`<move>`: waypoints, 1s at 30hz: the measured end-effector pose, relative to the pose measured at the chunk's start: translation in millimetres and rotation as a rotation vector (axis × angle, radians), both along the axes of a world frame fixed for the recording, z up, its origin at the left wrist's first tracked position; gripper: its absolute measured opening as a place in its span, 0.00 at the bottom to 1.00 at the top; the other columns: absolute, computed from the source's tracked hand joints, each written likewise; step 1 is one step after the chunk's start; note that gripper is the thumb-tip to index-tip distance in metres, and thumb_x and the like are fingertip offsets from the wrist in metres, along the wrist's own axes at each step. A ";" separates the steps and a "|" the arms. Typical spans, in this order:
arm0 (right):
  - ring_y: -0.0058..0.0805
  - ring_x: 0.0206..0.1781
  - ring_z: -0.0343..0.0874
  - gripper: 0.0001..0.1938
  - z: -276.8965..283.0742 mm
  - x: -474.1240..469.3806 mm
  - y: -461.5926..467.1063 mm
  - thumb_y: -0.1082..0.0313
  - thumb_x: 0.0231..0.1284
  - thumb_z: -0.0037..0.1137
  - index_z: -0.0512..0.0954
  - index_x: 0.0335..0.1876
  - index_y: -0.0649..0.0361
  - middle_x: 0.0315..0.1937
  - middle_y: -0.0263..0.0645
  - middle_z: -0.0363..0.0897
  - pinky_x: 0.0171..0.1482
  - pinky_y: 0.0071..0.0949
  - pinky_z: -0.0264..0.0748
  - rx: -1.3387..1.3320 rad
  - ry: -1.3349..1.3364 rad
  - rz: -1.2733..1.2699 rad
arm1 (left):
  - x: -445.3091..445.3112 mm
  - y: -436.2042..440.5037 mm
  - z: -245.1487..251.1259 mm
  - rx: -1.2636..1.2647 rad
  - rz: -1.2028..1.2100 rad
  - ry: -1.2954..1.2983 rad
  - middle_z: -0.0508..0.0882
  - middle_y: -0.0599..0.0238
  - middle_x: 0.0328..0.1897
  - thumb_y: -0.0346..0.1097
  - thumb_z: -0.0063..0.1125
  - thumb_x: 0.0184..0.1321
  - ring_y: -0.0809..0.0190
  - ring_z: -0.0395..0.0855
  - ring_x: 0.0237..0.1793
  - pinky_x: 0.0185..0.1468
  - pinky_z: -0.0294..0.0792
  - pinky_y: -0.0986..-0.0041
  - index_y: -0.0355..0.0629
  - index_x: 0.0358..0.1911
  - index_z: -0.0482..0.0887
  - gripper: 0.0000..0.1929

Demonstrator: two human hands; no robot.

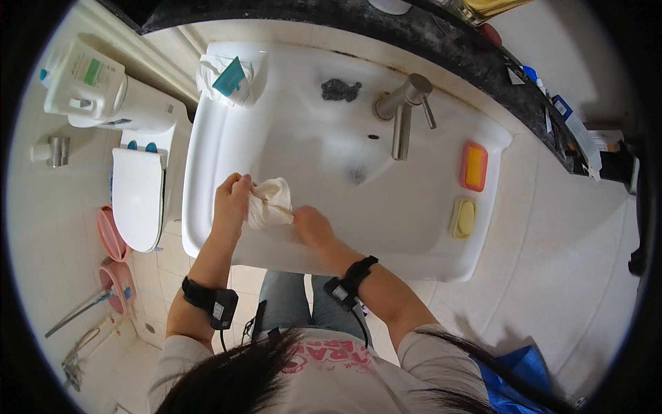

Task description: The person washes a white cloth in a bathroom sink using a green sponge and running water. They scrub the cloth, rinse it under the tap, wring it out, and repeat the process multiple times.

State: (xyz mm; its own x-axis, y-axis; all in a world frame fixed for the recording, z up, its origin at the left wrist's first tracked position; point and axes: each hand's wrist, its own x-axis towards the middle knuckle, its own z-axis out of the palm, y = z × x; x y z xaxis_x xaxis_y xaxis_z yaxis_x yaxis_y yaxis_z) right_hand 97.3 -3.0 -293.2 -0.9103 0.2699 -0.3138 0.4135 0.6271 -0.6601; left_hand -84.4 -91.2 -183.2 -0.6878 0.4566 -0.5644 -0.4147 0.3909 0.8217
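Note:
A cream-white cloth [271, 203] is bunched between my two hands over the front left part of a white washbasin [331, 248]. My left hand [232, 202] grips its left side, fingers closed. At the cloth's lower right edge, my right hand [313, 226] pinches the fabric; it is slightly blurred. Behind them stands a brushed-metal faucet [402, 121], its spout over the bowl. On the basin's right ledge lie a yellow bar of soap [474, 165] in a pink-orange dish and a pale yellow-green bar [466, 217] in a light dish.
A white and teal packet [232, 83] sits on the basin's back left corner. A dark patch [340, 90] lies left of the faucet. A dark stone shelf [320, 15] runs behind. To the left are a toilet [138, 199], a large white jug [85, 77] and pink basins [113, 235].

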 end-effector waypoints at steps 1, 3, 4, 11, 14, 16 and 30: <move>0.37 0.45 0.77 0.14 -3.4 2.5 18.5 0.58 0.62 0.48 0.77 0.39 0.62 0.42 0.41 0.78 0.46 0.35 0.74 -0.538 0.019 -0.449 | 0.3 1.2 -0.1 0.037 0.000 -0.006 0.71 0.72 0.16 0.40 0.48 0.62 0.74 0.62 0.13 0.16 0.53 0.80 0.41 0.22 0.73 0.14; 0.34 0.46 0.78 0.14 -5.9 27.0 69.9 0.61 0.68 0.40 0.76 0.40 0.63 0.41 0.39 0.79 0.49 0.33 0.76 -1.296 0.295 -1.064 | 1.2 1.1 -0.1 0.041 0.041 0.044 0.70 0.72 0.15 0.40 0.49 0.61 0.74 0.61 0.13 0.17 0.53 0.80 0.41 0.22 0.73 0.13; 0.33 0.49 0.78 0.16 -6.4 37.8 89.8 0.62 0.71 0.35 0.75 0.41 0.64 0.41 0.39 0.79 0.52 0.33 0.76 -1.453 0.431 -1.336 | 1.6 0.3 -0.3 0.057 0.046 0.030 0.70 0.72 0.15 0.40 0.49 0.61 0.74 0.61 0.13 0.17 0.53 0.80 0.41 0.22 0.73 0.13; 0.35 0.50 0.77 0.14 -33.4 56.5 150.6 0.69 0.65 0.44 0.71 0.51 0.68 0.47 0.44 0.76 0.52 0.31 0.75 -0.670 0.037 -0.900 | 4.7 -0.8 -10.2 -0.016 -0.041 -0.055 0.75 0.70 0.22 0.40 0.48 0.62 0.74 0.67 0.21 0.23 0.59 0.80 0.43 0.22 0.71 0.13; 0.39 0.48 0.76 0.18 -57.3 59.9 149.4 0.70 0.58 0.53 0.70 0.54 0.63 0.45 0.43 0.75 0.50 0.32 0.75 -0.005 -0.077 -0.523 | 8.9 3.2 -17.4 0.033 -0.012 0.008 0.71 0.72 0.15 0.41 0.49 0.62 0.76 0.62 0.14 0.17 0.54 0.81 0.41 0.22 0.73 0.14; 0.41 0.47 0.75 0.20 -71.3 61.8 149.2 0.70 0.54 0.56 0.71 0.54 0.60 0.45 0.43 0.73 0.48 0.34 0.74 0.158 -0.044 -0.404 | 11.2 4.6 -20.5 0.024 -0.012 0.014 0.71 0.72 0.16 0.41 0.49 0.62 0.76 0.62 0.14 0.17 0.54 0.81 0.41 0.22 0.73 0.14; 0.38 0.38 0.78 0.10 -64.6 54.5 154.8 0.66 0.65 0.45 0.71 0.42 0.66 0.35 0.43 0.77 0.39 0.34 0.77 -0.884 0.071 -1.263 | 16.3 21.6 -22.1 0.042 0.029 -0.067 0.74 0.71 0.19 0.40 0.49 0.62 0.75 0.67 0.18 0.21 0.59 0.82 0.42 0.22 0.72 0.14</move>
State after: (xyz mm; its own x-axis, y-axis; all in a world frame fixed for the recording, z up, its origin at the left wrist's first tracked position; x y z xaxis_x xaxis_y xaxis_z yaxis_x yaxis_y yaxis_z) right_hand 151.9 151.8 -357.7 -0.2589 0.6081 -0.7504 0.3090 -0.6839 -0.6609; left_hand -68.1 -69.7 -205.2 -0.6622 0.4614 -0.5904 -0.4798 0.3441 0.8071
